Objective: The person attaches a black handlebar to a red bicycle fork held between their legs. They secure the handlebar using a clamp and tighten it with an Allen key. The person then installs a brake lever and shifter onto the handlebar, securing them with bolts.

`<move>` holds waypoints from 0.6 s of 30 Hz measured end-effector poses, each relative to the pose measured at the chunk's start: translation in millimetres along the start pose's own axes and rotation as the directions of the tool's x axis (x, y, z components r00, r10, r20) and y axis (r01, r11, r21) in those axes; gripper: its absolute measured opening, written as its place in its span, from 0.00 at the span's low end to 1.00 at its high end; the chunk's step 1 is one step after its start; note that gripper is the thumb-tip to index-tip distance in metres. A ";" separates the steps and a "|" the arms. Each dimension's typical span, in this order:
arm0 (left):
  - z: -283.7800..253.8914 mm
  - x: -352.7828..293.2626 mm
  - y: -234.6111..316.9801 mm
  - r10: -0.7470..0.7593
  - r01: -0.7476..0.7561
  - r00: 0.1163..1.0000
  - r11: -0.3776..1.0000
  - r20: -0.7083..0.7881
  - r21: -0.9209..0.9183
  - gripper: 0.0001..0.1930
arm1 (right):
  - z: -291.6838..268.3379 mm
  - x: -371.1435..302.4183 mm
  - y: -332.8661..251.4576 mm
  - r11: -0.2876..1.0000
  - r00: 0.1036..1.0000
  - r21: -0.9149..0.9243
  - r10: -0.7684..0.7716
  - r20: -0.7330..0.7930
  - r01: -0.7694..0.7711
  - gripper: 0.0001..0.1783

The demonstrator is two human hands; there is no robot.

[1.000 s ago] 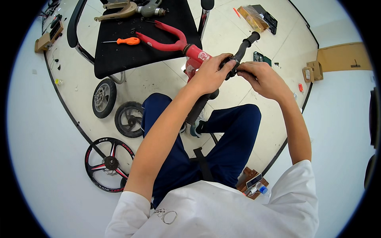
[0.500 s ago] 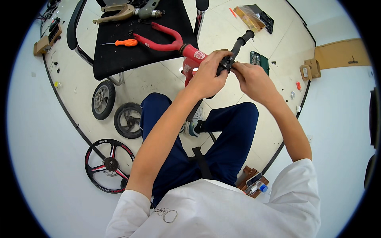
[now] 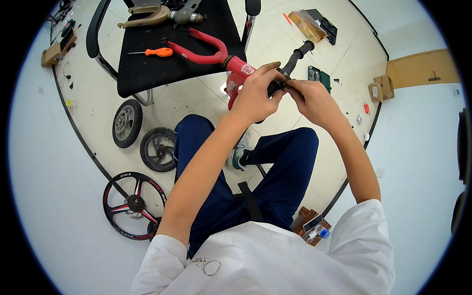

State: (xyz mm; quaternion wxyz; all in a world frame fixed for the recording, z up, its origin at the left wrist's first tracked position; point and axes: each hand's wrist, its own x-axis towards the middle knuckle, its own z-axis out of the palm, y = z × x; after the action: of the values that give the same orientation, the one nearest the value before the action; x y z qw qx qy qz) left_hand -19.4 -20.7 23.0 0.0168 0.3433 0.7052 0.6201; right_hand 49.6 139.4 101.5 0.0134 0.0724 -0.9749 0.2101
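Handlebar (image 3: 296,55), black, slants through the upper centre of the frame, to the right of a black chair (image 3: 162,73) at upper left, with a red fork (image 3: 209,58) reaching from beside it to over the seat. At upper centre, the left hand (image 3: 257,93) curls thumb and fingers around the bar's dark middle part, while the right hand (image 3: 310,96) has bent fingers at that same spot, whether pinching anything I cannot tell. At upper left, an orange-handled screwdriver (image 3: 158,52) lies on the seat near the fork's lower prong.
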 end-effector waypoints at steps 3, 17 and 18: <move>1.9 -0.7 0.7 0.018 -0.017 0.999 1.000 -0.039 0.024 0.09 | -7.8 1.2 -23.0 0.975 0.972 0.013 0.218 0.088 -0.220 0.11; 3.0 4.0 -10.9 0.072 -0.072 0.997 0.997 -0.039 -0.003 0.12 | -9.9 -11.1 -49.2 0.895 0.927 -0.246 -0.350 0.131 0.373 0.10; 1.1 4.0 -12.0 0.087 -0.088 0.996 0.996 -0.027 -0.015 0.13 | -12.2 -1.7 -47.5 0.856 0.893 -0.258 -0.418 0.166 0.449 0.08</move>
State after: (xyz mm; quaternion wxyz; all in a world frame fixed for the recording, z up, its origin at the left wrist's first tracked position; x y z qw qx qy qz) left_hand -27.5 -17.6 13.7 -0.0169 0.3657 0.6847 0.6302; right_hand 58.2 101.8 131.9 0.0200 0.2982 -0.9528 0.0526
